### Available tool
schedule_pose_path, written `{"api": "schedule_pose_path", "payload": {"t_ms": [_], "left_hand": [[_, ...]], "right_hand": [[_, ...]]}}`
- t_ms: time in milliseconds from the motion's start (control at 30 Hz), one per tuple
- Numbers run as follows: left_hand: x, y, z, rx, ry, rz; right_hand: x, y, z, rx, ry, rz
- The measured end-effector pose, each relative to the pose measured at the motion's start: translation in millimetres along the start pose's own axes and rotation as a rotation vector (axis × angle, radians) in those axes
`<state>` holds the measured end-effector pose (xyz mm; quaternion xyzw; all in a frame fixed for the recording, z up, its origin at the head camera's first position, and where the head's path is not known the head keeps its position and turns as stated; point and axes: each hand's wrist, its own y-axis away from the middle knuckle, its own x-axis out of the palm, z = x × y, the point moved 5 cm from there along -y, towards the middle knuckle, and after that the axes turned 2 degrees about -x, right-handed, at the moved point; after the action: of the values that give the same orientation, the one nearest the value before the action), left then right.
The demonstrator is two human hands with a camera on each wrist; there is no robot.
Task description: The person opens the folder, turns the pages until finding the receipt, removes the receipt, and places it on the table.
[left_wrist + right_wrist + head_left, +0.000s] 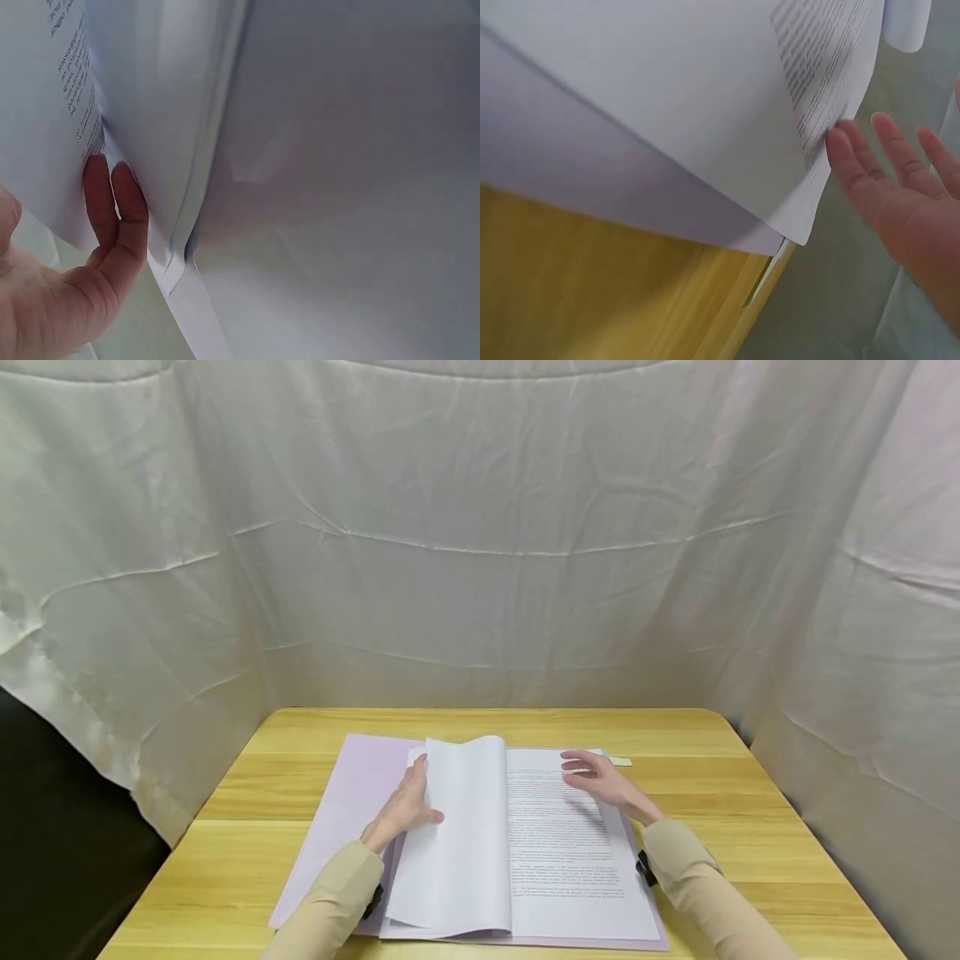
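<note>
A lilac folder (352, 785) lies spread on the table with a stack of printed sheets in it. One turned leaf (468, 827) curves over to the left, its blank side up; the printed page (558, 852) shows at right. My left hand (405, 806) is at the turned leaf's left edge, thumb over the blank side and fingertips partly hidden by the paper. In the left wrist view its fingers (131, 217) touch the paper beside printed text. My right hand (600, 781) hovers by the printed page's upper right, fingers apart and holding nothing.
A small pale tab (619, 761) sticks out past the folder's upper right edge. The wooden table (750, 860) extends around the folder. Grey-white curtains (480, 568) hang behind the table and at both sides.
</note>
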<state>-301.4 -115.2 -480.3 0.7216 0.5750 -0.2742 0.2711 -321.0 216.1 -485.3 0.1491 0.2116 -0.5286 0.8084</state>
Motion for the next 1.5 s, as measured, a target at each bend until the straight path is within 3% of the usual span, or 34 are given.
{"api": "schedule_pose_path", "payload": {"t_ms": [333, 633, 800, 1167, 1367, 1500], "left_hand": [[0.6, 3.1, 2.2, -0.019, -0.167, -0.036], [0.0, 4.1, 2.3, 0.040, -0.261, -0.071], [3.1, 2.5, 1.6, 0.080, -0.226, -0.029], [10.8, 3.8, 2.3, 0.123, -0.025, 0.145], [16.4, 1.6, -0.3, 0.192, -0.014, 0.198], [19.9, -0.4, -1.2, 0.197, -0.031, 0.225]], "right_hand": [[-10, -9, -6, 0.045, 0.120, -0.060], [-17, -17, -15, 0.065, 0.179, -0.108], [-20, -22, -20, 0.087, 0.232, -0.132], [-27, -24, -24, 0.116, 0.299, -0.182], [-32, -26, -28, 0.118, 0.299, -0.213], [-34, -26, -30, 0.106, 0.306, -0.225]]}}
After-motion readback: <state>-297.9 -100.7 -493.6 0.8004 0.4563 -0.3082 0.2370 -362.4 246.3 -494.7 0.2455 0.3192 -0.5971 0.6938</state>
